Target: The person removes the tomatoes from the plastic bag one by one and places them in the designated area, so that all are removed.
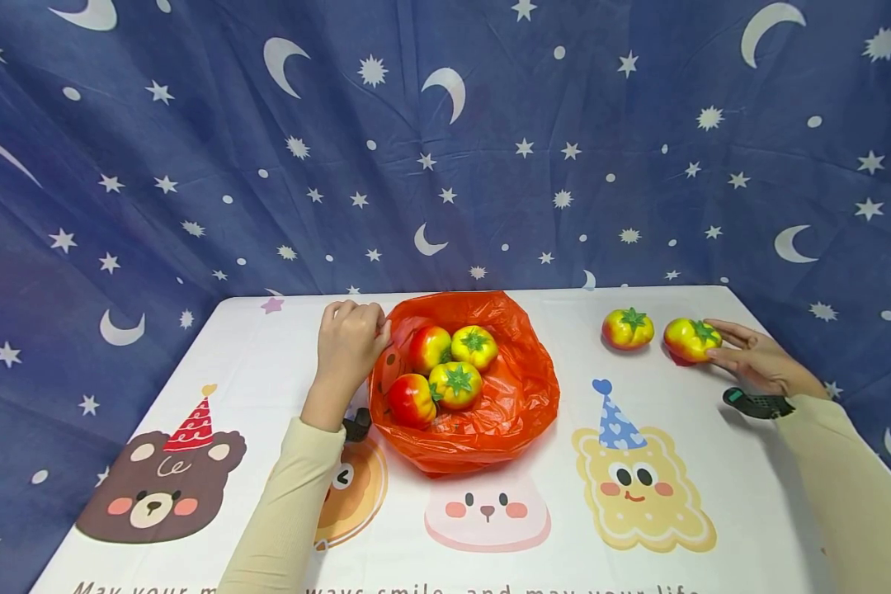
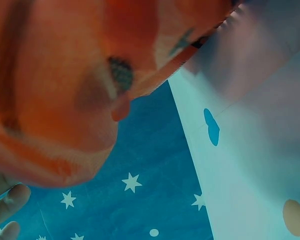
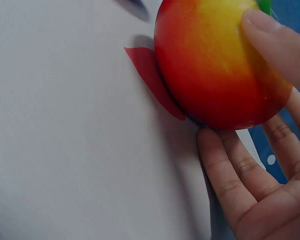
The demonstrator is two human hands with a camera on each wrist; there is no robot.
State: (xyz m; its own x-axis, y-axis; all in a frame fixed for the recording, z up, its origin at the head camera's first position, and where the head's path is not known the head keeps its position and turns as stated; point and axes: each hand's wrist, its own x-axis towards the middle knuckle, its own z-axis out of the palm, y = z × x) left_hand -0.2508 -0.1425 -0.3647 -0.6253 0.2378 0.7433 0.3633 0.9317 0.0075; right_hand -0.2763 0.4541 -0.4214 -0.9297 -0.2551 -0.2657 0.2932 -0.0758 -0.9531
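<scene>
A red plastic bag [image 1: 520,412] stands wide open on the table, with several red-and-yellow toy tomatoes [image 1: 456,385] inside. My left hand [image 1: 351,334] grips the bag's left rim, its fingers curled. In the left wrist view the bag's film [image 2: 55,100] fills the upper left. Over at the right, my right hand [image 1: 761,359] holds another toy tomato [image 1: 690,340] between thumb and fingers. The right wrist view shows the thumb [image 3: 277,47] on this tomato's side and fingers beneath. Just left of it lies a loose toy tomato [image 1: 627,330], touched by neither hand.
A white cloth printed with cartoon faces covers the table [image 1: 609,520]. Behind its far edge hangs a blue curtain [image 1: 490,198] with moons and stars. Dark wrist devices, such as the right one [image 1: 757,404], sit by the sleeves.
</scene>
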